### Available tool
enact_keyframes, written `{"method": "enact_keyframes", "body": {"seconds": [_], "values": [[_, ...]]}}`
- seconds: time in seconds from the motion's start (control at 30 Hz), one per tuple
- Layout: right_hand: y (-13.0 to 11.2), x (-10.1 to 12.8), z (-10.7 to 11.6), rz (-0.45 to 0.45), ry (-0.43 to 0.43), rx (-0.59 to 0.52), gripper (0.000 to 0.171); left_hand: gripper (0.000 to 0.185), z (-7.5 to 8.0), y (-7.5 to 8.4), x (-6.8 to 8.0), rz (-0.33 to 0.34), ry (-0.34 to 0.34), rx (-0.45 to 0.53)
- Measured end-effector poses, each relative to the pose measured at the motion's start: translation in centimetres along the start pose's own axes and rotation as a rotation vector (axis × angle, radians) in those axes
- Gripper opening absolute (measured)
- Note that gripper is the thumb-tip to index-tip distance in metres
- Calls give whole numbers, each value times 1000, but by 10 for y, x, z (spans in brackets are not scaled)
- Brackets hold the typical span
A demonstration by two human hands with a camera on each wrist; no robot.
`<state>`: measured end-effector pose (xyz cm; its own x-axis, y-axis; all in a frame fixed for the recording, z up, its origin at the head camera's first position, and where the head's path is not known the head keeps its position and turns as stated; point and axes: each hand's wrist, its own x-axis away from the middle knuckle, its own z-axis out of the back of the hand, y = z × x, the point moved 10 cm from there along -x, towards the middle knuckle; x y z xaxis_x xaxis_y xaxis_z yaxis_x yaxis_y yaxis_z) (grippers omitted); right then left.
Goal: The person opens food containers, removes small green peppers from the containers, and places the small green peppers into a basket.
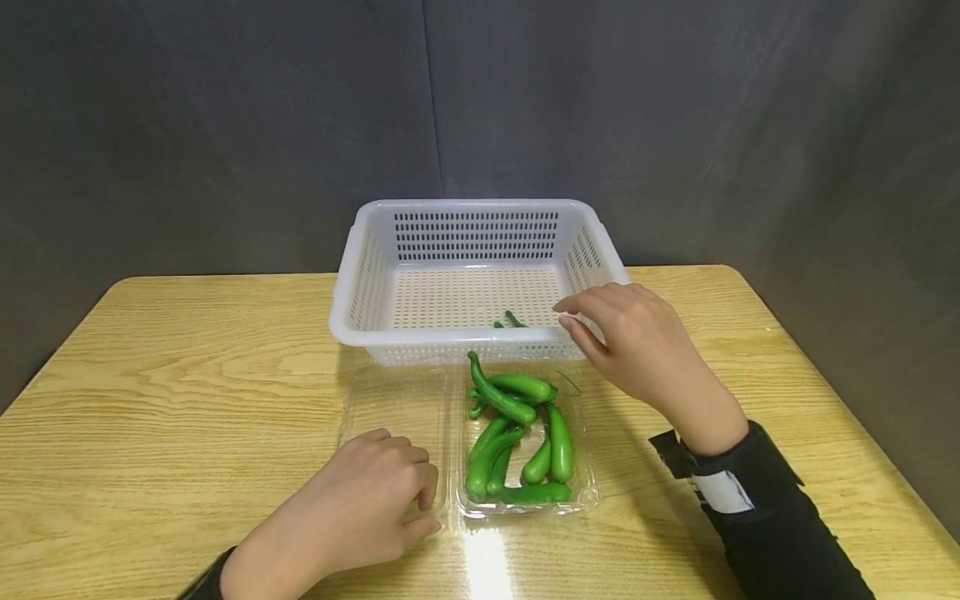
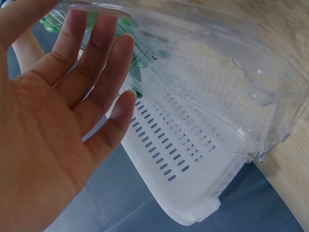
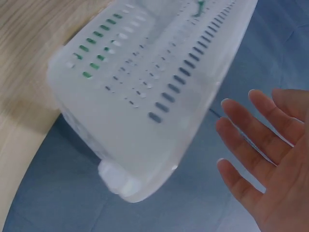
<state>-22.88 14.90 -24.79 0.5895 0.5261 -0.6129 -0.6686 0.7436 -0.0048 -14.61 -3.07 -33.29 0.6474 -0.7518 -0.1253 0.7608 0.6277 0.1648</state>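
We are having green peppers (image 1: 510, 406) in the tray (image 1: 591, 497), perhaps for easy reach; right hand (image 1: 630, 337), fingers apart, is hovering at the near right corner of the basket (image 1: 450, 336), left hand (image 1: 371, 496), fingers loose, over the lid (image 1: 397, 400)

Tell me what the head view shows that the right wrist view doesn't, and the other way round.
Only the head view shows the left hand, the black right sleeve and a pile of green peppers in plain sight.
Only the right wrist view shows the palm side of the right hand.
Both share the right hand itself, the white basket, the wooden table and the dark backdrop.
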Motion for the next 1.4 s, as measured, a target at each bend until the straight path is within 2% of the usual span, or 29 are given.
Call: {"method": "enact_keyframes", "body": {"seconds": [0.43, 1.17, 1.4], "values": [[-29, -4, 7, 95, -22, -89, 15, 25, 0, 1, 0, -1, -2, -16], [-51, -3, -9, 119, -142, -118, 14, 26, -1, 0, 0, 5, -6, -9], [-56, 0, -18, 83, -226, -104, 19, 26, -1, 0, 0, 10, -7, -12]]}}
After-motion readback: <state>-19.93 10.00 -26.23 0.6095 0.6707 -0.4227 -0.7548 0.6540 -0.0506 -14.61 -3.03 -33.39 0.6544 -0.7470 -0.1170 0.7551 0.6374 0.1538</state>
